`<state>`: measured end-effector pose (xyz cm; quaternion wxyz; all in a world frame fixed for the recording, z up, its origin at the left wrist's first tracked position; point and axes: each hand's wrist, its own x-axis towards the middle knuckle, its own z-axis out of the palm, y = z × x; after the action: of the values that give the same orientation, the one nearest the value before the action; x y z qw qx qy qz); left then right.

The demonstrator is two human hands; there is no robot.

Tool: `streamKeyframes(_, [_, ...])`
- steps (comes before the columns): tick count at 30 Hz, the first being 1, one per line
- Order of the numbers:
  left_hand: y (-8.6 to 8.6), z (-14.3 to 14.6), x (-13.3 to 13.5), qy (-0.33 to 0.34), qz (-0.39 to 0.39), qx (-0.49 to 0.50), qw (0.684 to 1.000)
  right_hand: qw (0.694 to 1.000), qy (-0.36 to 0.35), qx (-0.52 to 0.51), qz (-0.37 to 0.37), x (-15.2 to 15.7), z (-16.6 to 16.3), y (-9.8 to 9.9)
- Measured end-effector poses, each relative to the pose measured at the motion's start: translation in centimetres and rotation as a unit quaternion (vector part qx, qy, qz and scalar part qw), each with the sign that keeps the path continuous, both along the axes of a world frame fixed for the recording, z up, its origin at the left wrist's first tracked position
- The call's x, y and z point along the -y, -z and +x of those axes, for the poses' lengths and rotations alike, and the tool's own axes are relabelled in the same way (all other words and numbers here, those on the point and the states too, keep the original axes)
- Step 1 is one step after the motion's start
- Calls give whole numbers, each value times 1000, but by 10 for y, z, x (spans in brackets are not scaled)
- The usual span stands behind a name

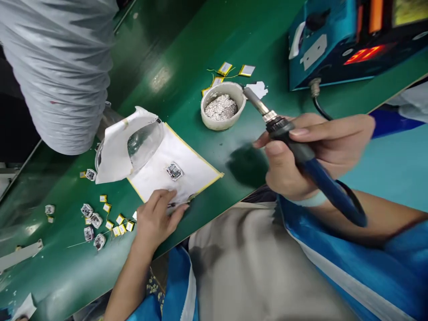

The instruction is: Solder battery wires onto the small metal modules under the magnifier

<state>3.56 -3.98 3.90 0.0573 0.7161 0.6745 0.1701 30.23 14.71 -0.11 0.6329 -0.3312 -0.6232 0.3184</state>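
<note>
My right hand [310, 151] is wrapped round the handle of a soldering iron [281, 129], whose metal tip end reaches the rim of a small bowl [219, 123] holding silvery, crumbly shavings. On the near edge of a white paper sheet [200, 171] with yellow taped borders rests my left hand [157, 220]. Its thumb and fingers are curled around a thin dark item [172, 205], too small to make out. Just beyond those fingers a small circuit board in a pale casing [174, 170] lies on the sheet.
A wide grey hose [67, 80] with a clear, paper-covered hood [147, 140] hangs at left. Small yellow-edged batteries [120, 219] and cased boards [96, 220] lie left; more batteries [224, 68] sit behind the bowl. A blue soldering station [324, 49] stands back right.
</note>
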Motion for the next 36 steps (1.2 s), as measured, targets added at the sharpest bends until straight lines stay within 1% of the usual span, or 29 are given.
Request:
streamKeyframes(1, [0, -3, 7, 26, -8, -6, 1000, 1000, 3, 18, 0, -2, 0, 8])
streamKeyframes(2, [0, -6, 14, 49, -12, -15, 999, 999, 2, 43, -17, -2, -2, 14])
streamKeyframes(4, [4, -13, 21, 79, -5, -28, 996, 994, -6, 84, -74, 2, -8, 18])
streamKeyframes(6, [8, -21, 19, 68, 28, -27, 997, 988, -38, 95, -115, 10, -17, 10])
streamKeyframes(8, [12, -29, 8, 27, 73, -25, 997, 979, -118, 104, -129, 18, -30, -8])
streamKeyframes(10, [18, -35, -6, -10, 118, -34, 992, 960, -211, 127, -132, 23, -46, -24])
streamKeyframes(12, [26, -38, -16, -22, 145, -39, 988, 948, -252, 144, -129, 25, -62, -32])
streamKeyframes(14, [33, -40, -21, -23, 148, -34, 988, 949, -247, 147, -127, 26, -74, -29])
streamKeyframes(16, [39, -40, -20, -28, 141, -26, 989, 954, -229, 143, -131, 27, -81, -21])
streamKeyframes(20, [45, -43, -18, -30, 143, -8, 989, 956, -221, 140, -131, 30, -84, -8])
streamKeyframes(25, [46, -46, -21, -2, 162, -4, 987, 956, -230, 147, -112, 29, -82, -7])
streamKeyframes(36, [45, -44, -24, -3, 159, -16, 987, 953, -240, 154, -99, 27, -83, -7])
